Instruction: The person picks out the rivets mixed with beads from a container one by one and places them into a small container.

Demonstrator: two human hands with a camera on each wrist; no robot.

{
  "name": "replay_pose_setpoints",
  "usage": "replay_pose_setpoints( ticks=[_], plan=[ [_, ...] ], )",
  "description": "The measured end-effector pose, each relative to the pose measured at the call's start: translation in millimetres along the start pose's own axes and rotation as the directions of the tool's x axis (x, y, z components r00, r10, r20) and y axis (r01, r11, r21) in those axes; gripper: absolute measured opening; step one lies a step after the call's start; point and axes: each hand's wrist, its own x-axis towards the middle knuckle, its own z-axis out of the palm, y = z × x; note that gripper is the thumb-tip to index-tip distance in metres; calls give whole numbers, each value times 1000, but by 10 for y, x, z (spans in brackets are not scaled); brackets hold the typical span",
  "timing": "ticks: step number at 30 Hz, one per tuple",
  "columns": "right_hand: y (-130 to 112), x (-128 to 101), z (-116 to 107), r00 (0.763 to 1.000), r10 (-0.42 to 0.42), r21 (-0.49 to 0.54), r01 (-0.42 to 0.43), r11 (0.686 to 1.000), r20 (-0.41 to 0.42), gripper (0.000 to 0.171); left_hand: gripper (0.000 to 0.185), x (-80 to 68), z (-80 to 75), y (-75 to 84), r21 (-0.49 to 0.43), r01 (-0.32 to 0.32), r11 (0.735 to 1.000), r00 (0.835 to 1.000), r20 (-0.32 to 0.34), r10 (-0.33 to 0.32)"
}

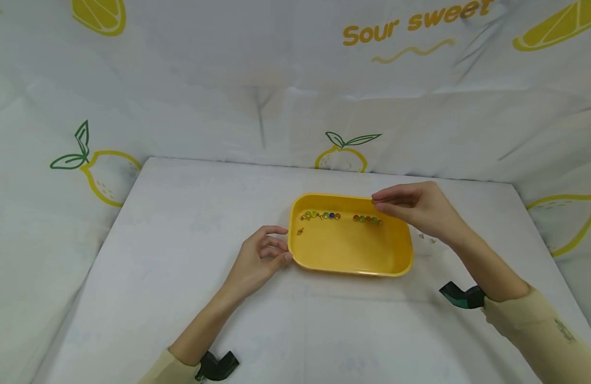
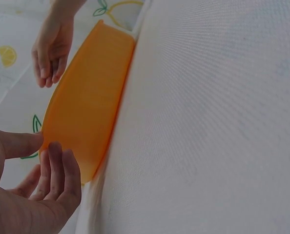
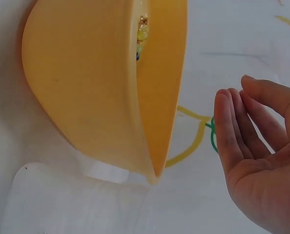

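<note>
Smooth, rounded yellow tray (image 1: 351, 250) sits on the desk (image 1: 180, 213), shiny round beads (image 1: 332, 215) along its far side. Left hand (image 1: 257, 260), grip half-wide, touches the tray's left end. Right hand (image 1: 422, 209), grip narrow, nothing visible in it, hovers far right. Left wrist view shows only the tray's outer wall; head view, its contents.

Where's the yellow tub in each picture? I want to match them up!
Head: the yellow tub sits just right of centre.
Left wrist: the yellow tub slants up the left half.
Right wrist: the yellow tub fills the upper left.
Shared landmark: the right hand, also at the left wrist view's top left and the right wrist view's right edge.
</note>
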Motion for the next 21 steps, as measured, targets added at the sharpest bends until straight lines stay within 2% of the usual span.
replay_pose_setpoints(
  ticks=[9, 16, 21],
  plan=[
    [-112, 142, 133, 993, -39, 27, 37, 999, 111, 25, 50, 1, -1, 13, 0, -5, 1000, 1000, 1, 5],
    [-212, 260, 216, 981, -111, 8, 111, 994, 160, 24, 50, 0, 1, 11, 5, -3, 1000, 1000, 0, 3],
    [-271, 339, 260, 974, -119, 1, 122, 993, 193, 23, 50, 2, -5, 3, 5, -8, 1000, 1000, 4, 8]
  ],
)
